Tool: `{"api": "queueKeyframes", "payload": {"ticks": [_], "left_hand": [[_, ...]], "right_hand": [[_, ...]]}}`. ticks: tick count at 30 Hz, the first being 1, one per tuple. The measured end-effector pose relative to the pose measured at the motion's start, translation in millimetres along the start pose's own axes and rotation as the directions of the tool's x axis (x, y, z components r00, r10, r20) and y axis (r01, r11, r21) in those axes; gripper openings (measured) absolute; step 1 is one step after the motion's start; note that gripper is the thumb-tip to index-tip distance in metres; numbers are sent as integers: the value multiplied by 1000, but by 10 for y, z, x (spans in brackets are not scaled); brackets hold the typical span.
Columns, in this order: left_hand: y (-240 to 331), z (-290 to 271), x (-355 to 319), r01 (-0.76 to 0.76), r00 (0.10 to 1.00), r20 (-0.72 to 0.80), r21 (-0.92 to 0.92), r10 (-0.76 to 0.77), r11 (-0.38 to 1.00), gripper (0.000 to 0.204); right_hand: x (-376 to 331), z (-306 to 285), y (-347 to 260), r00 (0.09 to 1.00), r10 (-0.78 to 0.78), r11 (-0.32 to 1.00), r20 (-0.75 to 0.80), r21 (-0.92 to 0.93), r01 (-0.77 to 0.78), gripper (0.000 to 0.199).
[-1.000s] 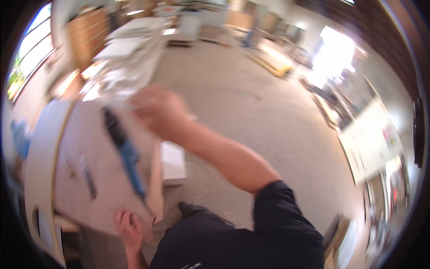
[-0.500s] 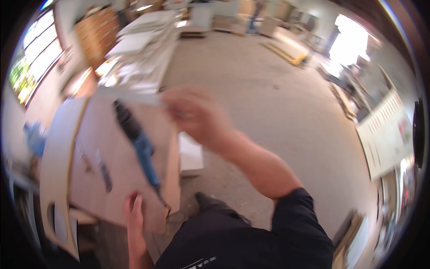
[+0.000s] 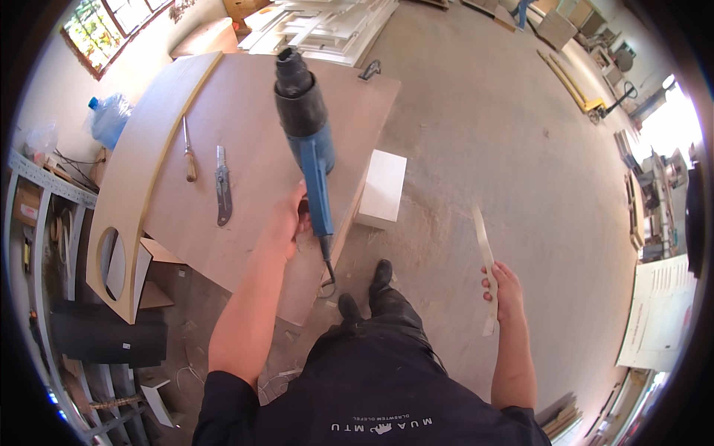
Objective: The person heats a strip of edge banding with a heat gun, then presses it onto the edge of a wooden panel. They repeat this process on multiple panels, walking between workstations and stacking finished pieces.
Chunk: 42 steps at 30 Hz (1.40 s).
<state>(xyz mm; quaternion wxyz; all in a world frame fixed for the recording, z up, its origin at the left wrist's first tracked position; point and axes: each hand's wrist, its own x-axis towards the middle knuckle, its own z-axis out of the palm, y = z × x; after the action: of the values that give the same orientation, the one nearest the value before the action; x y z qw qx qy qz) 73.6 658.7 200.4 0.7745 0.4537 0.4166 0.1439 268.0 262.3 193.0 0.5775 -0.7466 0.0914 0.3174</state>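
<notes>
My left hand (image 3: 292, 227) is closed around the handle of a blue heat gun (image 3: 318, 178). Its black nozzle points away from me, and its cord hangs from the near end. Out to the right, over the floor, my right hand (image 3: 507, 288) grips a thin pale strip (image 3: 482, 232) that sticks up past the fingers, with a short end hanging below. On the wooden tabletop (image 3: 245, 97) lie a grey utility knife (image 3: 222, 189) and a slim tool with a wooden handle (image 3: 190, 165). A curved panel (image 3: 149, 178) with an oval hole runs along the table's left side.
A dark clamp (image 3: 370, 70) sits at the table's far edge. Beside the table stands a white box (image 3: 384, 186). A metal shelf (image 3: 46, 223) and a blue plastic bottle (image 3: 110, 123) are at the left. White panels (image 3: 320, 30) are stacked beyond; a yellow pallet jack (image 3: 576, 88) stands far right.
The heat gun, which lay on the table, is now raised in my left hand. My right hand has swung from the table's far edge out to the right with the strip. The view has shifted.
</notes>
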Motion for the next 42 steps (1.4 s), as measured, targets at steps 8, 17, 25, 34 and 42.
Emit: {"api": "queueKeyframes", "payload": {"ticks": [8, 17, 25, 34, 42], "left_hand": [[-6, 16, 258, 115, 963, 268, -331, -23, 937, 42], [-146, -624, 347, -193, 977, 81, -46, 196, 980, 50], [-784, 189, -784, -419, 165, -37, 902, 986, 104, 29], [-3374, 3023, 430, -243, 740, 243, 966, -627, 88, 22], [-4460, 5950, 1883, -361, 663, 149, 922, -733, -140, 18]], "right_hand": [[136, -581, 788, 979, 198, 958, -57, 223, -181, 30], [341, -1525, 782, 983, 184, 873, -16, 461, -156, 34], [508, -2857, 2114, 925, 358, 841, -127, 474, -260, 30], [-238, -3949, 3860, 625, 669, 665, -401, 699, -263, 26], [-1540, -4520, 4687, 197, 913, 366, -358, 931, -6, 23]]}}
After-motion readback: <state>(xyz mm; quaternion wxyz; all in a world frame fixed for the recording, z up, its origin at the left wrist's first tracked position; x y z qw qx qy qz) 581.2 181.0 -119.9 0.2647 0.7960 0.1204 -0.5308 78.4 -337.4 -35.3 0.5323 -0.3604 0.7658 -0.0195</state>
